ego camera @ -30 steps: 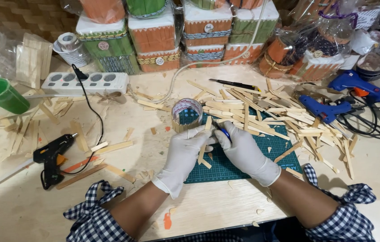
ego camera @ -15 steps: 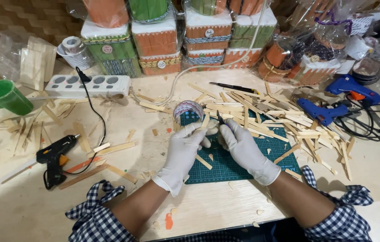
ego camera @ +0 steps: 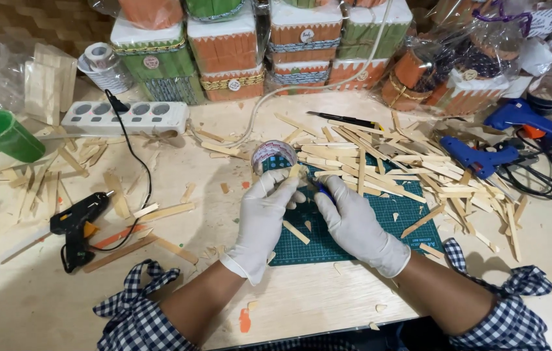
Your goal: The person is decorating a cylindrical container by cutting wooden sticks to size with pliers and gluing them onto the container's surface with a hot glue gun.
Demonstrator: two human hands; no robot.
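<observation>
Both my hands wear white gloves and work over a green cutting mat (ego camera: pixel 406 214). My left hand (ego camera: pixel 263 214) pinches a short wooden stick (ego camera: pixel 294 172) at the mat's upper left. My right hand (ego camera: pixel 354 224) grips a dark-handled cutter (ego camera: pixel 323 190) with its tip at that stick. A small round tape roll (ego camera: pixel 273 153) stands just behind the hands. A loose pile of wooden sticks (ego camera: pixel 380 162) covers the far part of the mat, and cut scraps lie beside my hands.
A black glue gun (ego camera: pixel 78 221) lies at left, two blue glue guns (ego camera: pixel 484 156) with cables at right. A white power strip (ego camera: pixel 123 117), green cup (ego camera: pixel 3 134), and stacked stick-covered boxes (ego camera: pixel 224 52) line the back. Sticks litter the table.
Both hands have shifted slightly toward me and closer together on the mat, the left hand now lower than the tape roll. The cutter stays at the stick.
</observation>
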